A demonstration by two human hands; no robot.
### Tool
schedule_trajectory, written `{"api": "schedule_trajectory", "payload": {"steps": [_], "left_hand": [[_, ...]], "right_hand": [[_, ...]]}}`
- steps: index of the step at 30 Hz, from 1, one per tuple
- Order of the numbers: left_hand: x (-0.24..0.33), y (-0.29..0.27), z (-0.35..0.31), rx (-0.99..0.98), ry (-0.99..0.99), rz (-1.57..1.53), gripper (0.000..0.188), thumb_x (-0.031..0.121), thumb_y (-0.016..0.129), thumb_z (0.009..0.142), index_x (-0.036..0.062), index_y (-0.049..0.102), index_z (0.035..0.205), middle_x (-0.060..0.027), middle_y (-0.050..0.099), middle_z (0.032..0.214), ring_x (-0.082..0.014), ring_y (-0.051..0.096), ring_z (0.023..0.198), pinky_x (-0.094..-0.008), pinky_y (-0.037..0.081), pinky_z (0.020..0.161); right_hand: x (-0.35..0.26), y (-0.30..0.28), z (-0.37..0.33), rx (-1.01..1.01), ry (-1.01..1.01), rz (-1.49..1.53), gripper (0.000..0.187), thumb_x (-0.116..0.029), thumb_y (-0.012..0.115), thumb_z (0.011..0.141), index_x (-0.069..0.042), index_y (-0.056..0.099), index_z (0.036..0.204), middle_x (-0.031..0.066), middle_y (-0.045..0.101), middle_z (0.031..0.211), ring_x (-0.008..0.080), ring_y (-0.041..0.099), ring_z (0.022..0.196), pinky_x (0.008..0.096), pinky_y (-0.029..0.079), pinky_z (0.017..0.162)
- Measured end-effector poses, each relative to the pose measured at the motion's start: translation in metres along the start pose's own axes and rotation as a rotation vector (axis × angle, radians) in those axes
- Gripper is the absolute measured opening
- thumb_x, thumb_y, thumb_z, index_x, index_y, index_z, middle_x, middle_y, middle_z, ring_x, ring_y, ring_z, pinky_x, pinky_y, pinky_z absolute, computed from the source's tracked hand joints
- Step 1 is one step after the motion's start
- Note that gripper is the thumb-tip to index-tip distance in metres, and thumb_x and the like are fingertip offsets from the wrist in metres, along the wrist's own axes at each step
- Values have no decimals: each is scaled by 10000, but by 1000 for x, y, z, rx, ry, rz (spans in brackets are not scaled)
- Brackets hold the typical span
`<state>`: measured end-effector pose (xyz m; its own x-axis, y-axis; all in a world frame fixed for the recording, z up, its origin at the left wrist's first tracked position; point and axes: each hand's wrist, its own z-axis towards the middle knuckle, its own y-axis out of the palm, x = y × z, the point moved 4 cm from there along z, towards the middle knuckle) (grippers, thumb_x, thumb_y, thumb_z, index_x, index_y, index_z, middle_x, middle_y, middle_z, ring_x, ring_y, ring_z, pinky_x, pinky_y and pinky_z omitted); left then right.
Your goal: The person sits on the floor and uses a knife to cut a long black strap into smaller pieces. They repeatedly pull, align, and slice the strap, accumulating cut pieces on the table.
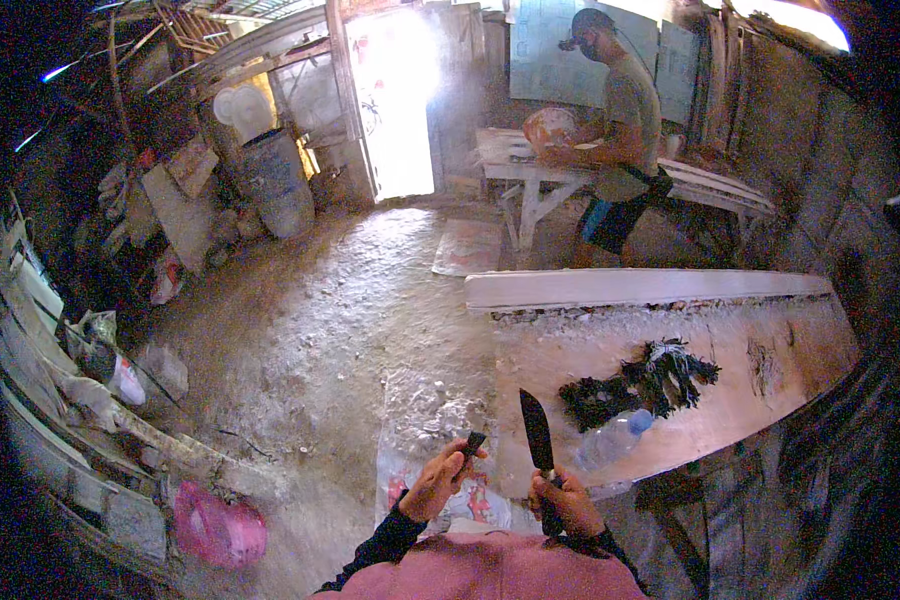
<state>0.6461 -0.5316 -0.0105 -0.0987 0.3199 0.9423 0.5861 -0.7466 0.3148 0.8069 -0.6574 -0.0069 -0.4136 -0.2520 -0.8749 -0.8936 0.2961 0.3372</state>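
Note:
In my right hand (572, 506) is a knife (536, 428) with a broad dark blade, held upright by its handle, the tip pointing away from me. My left hand (434, 486) is closed on a small dark piece (475, 441) that sticks out past the fingertips; its kind is too small to make out. The two hands are apart, in front of my body, and the blade does not touch the piece. Just beyond my right hand, a clear plastic bottle (610, 440) with a blue cap lies on the wooden table (530, 390).
Dark, shaggy, fringed bundles (660, 380) lie on the table beyond the bottle. A white board (650, 288) runs along its far edge. Another person (630, 130) stands at a far bench (710, 184) with a rounded orange-and-white object (550, 128). A pink container (220, 525) stands on the dusty floor at left.

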Motion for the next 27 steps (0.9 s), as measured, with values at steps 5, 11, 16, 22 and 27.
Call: {"api": "schedule_trajectory", "payload": {"steps": [5,11,16,22,27], "left_hand": [[10,22,-6,29,156,410,362,247,380,884,25,447,1162,-110,564,911,-240,561,776,-302,443,686],[29,44,-9,-37,392,838,402,146,423,800,42,420,1188,-205,512,999,-397,526,884,-418,432,774],[32,36,-18,38,472,977,500,41,492,749,51,381,1236,-183,492,987,-385,520,878,-417,435,762],[9,18,-15,68,401,876,449,60,503,813,46,380,1244,-188,535,992,-375,530,905,-407,445,768],[5,4,-15,135,353,813,372,103,501,848,34,417,1204,-209,549,1040,-369,534,967,-391,446,797]], "right_hand": [[-41,20,-8,80,-188,-139,229,-111,652,777,-88,445,871,40,568,759,81,496,552,223,424,479],[-63,34,3,124,-316,-299,311,5,675,700,-84,422,858,68,586,863,68,511,585,214,434,493],[-56,39,11,79,-386,-218,283,38,617,703,-86,411,854,95,601,866,84,528,604,221,456,516],[-67,45,10,101,-541,-245,274,40,596,712,-78,418,883,117,606,899,100,542,630,226,466,525],[-77,41,11,243,-604,-440,284,-16,672,718,-66,462,904,77,572,929,85,538,614,221,461,493]]}}
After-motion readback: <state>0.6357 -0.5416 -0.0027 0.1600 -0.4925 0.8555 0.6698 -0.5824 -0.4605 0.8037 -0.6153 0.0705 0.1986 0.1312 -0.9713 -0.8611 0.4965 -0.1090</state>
